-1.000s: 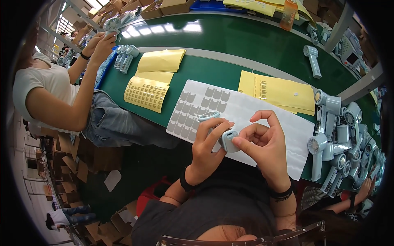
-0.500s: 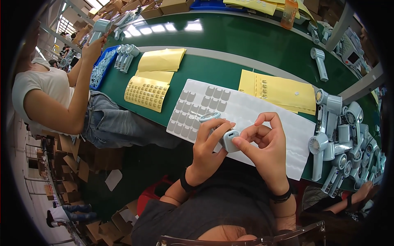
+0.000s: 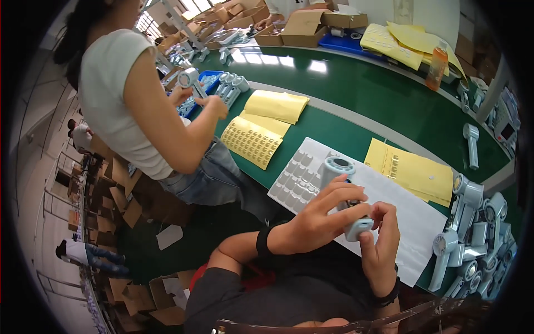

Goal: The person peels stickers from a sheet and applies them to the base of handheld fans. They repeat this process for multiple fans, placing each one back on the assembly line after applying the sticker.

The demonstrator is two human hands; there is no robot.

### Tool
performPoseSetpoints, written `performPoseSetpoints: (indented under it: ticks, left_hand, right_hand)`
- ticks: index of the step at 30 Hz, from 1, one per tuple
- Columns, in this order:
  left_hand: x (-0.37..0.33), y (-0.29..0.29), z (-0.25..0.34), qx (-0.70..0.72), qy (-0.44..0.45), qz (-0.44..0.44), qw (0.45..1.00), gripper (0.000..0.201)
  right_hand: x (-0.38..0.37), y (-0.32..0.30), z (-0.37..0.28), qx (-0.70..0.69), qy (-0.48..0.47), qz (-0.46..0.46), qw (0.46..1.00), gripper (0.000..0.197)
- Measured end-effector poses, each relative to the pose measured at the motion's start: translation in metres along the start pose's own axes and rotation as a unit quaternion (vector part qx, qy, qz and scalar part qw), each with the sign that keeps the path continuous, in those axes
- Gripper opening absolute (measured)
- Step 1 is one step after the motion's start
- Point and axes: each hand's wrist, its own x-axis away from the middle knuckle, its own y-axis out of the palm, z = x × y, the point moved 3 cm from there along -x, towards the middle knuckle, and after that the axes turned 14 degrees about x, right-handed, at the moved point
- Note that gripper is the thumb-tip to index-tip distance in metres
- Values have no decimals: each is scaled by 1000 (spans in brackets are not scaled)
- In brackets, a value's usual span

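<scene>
Over the near edge of the green table (image 3: pixel 332 130), the left hand (image 3: pixel 322 216) curls closed around the handle of a pale-blue plastic handheld fan (image 3: pixel 334 171), round head toward the far edge. The right hand (image 3: pixel 381 240), half closed, has thumb and bent fingers at the fan's base; whether they pinch it is unclear. Beneath lies a white rectangular sheet (image 3: pixel 403 222) with grey labels (image 3: pixel 292 182).

Smooth pale-blue plastic on the handheld fan (image 3: pixel 337 167) at centre and the piled fans (image 3: pixel 483 229) at lower right. Glossy green finish on the surface (image 3: pixel 378 97), mirroring lights. Yellow paper for the sheets (image 3: pixel 431 177) right of centre; matt brown cardboard for the carton (image 3: pixel 302 30), top middle.
</scene>
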Motion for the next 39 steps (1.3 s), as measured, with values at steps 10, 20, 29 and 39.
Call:
performPoseSetpoints:
  ticks: [10,20,29,39]
  left_hand:
    - [-151,62,-131,-197,163,-163,953,27]
    - [-209,187,-318,-443,195,-304,820,23]
    - [-179,133,-208,73,41,-107,991,55]
    - [-107,-29,53,559,210,129,791,62]
  right_hand:
    - [19,-6,38,35,69,-119,990,63]
    - [47,-17,86,89,137,-125,979,47]
    - [45,-31,109,62,141,-122,980,44]
    - [47,-15,123,125,262,-281,915,42]
